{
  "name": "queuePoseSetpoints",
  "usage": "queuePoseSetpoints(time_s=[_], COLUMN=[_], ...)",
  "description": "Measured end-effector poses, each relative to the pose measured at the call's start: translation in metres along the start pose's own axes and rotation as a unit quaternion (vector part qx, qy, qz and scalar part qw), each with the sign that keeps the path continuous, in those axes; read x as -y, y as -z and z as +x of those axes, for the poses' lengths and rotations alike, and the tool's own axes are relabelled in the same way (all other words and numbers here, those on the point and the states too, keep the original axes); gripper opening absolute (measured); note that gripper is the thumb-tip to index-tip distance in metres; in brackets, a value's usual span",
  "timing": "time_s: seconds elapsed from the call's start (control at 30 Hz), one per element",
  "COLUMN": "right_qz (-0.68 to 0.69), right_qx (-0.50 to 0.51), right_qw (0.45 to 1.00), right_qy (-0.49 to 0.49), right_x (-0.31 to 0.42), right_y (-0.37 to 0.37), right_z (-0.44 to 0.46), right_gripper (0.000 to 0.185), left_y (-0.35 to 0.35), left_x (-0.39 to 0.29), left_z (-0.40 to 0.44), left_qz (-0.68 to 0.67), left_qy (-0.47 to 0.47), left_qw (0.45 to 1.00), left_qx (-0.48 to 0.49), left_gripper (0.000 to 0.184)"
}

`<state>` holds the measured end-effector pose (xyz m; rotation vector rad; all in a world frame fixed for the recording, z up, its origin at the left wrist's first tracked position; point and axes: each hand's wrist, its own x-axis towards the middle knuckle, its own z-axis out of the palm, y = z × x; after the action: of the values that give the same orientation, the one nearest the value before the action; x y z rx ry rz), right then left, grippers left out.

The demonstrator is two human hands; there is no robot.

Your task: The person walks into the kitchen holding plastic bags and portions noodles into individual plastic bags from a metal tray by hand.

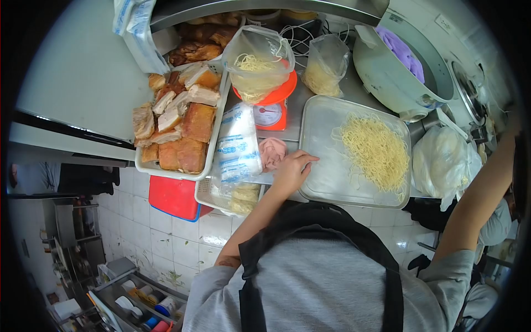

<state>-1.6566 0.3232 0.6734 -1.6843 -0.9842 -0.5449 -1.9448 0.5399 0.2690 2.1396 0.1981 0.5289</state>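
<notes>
My left hand (293, 171) rests by the left rim of a large metal tray (326, 180), its fingers loosely stretched over the rim and nothing visible in them. On the tray's right half lies a heap of thin yellow noodles (376, 152). Just behind my left hand is a crumpled pink cloth (272, 153), beside a stack of printed plastic bags (238, 141). My right arm reaches out to the far right, and its hand is lost past the dark edge of the view. An orange scale (276, 119) carries an open plastic bag with noodles (257, 72).
Left stands a white tray of cooked meat chunks (191, 135). Another noodle bag (325, 66) sits behind the metal tray. A large pot with purple cloth (401, 66) and a tied white bag (445, 160) are at right. Below are a basket (213, 196) and red bin (174, 196).
</notes>
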Motion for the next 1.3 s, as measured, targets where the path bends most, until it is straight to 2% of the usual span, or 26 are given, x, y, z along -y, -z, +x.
queuePoseSetpoints(time_s=[0.1,0.2,0.23,0.27,0.3,0.33,0.43,0.5,0.57,0.63,0.73,0.77,0.87,0.93,1.0,1.03,1.13,1.17,1.3], right_qz=[0.06,0.063,0.118,0.094,-0.022,-0.136,-0.144,0.013,0.137,0.141,-0.028,-0.058,-0.127,-0.144,-0.119,-0.088,0.006,0.009,0.042], right_qx=[0.056,0.16,0.227,0.402,0.489,0.558,0.509,0.417,0.349,0.309,0.541,0.542,0.467,0.47,0.371,0.326,0.182,0.129,0.054], right_qw=[0.993,0.951,0.925,0.838,0.841,0.813,0.846,0.903,0.912,0.93,0.836,0.836,0.874,0.868,0.911,0.934,0.981,0.991,0.997], right_qy=[-0.087,-0.258,-0.282,-0.358,-0.232,-0.095,-0.069,-0.108,-0.169,-0.138,-0.091,-0.063,-0.041,-0.076,-0.136,-0.12,-0.07,-0.023,0.021], right_x=[-0.034,-0.069,-0.091,-0.126,-0.128,-0.121,-0.107,-0.089,-0.042,-0.037,-0.054,-0.054,-0.02,0.0,0.043,0.054,0.075,0.081,0.074], right_y=[-0.024,-0.089,-0.106,-0.115,-0.129,-0.146,-0.194,-0.236,-0.271,-0.311,-0.339,-0.338,-0.299,-0.273,-0.241,-0.226,-0.186,-0.174,-0.115], right_z=[-0.03,-0.091,-0.116,-0.127,-0.149,-0.164,-0.161,-0.135,-0.111,-0.105,-0.074,-0.068,-0.043,-0.02,-0.004,0.003,0.016,0.018,0.027], right_gripper=[0.034,0.032,0.029,0.032,0.036,0.041,0.05,0.056,0.06,0.059,0.048,0.037,0.035,0.032,0.034,0.034,0.035,0.035,0.037], left_y=[0.0,0.0,0.001,0.002,0.003,0.004,0.016,0.02,0.022,0.022,0.031,0.038,0.047,0.042,0.043,0.042,0.039,0.038,0.036], left_x=[0.001,0.0,-0.001,-0.001,0.0,0.0,-0.012,-0.016,-0.018,-0.02,-0.03,-0.033,-0.029,-0.012,-0.012,-0.012,-0.005,-0.005,-0.01], left_z=[0.0,-0.002,-0.003,-0.003,-0.003,-0.003,-0.003,-0.001,0.002,0.008,0.01,0.008,-0.001,-0.016,-0.02,-0.019,-0.012,-0.009,-0.002], left_qz=[0.003,0.002,0.0,-0.001,-0.002,-0.003,0.05,0.029,0.013,0.002,0.005,0.022,0.047,0.04,0.023,0.012,0.064,0.056,0.03], left_qy=[0.005,0.013,0.014,0.012,0.01,0.008,0.096,0.086,0.06,0.016,0.009,0.009,0.022,0.047,0.072,0.081,0.03,0.03,0.036], left_qw=[1.0,1.0,1.0,1.0,1.0,1.0,0.994,0.996,0.997,0.997,0.996,0.996,0.994,0.992,0.992,0.992,0.994,0.995,0.998], left_qx=[0.002,-0.005,-0.008,-0.007,-0.006,-0.007,0.028,-0.009,-0.042,-0.072,-0.085,-0.085,-0.097,-0.109,-0.104,-0.099,-0.083,-0.076,-0.051], left_gripper=[0.022,0.02,0.018,0.015,0.012,0.01,0.011,0.012,0.013,0.014,0.013,0.013,0.014,0.015,0.015,0.016,0.016,0.016,0.017])
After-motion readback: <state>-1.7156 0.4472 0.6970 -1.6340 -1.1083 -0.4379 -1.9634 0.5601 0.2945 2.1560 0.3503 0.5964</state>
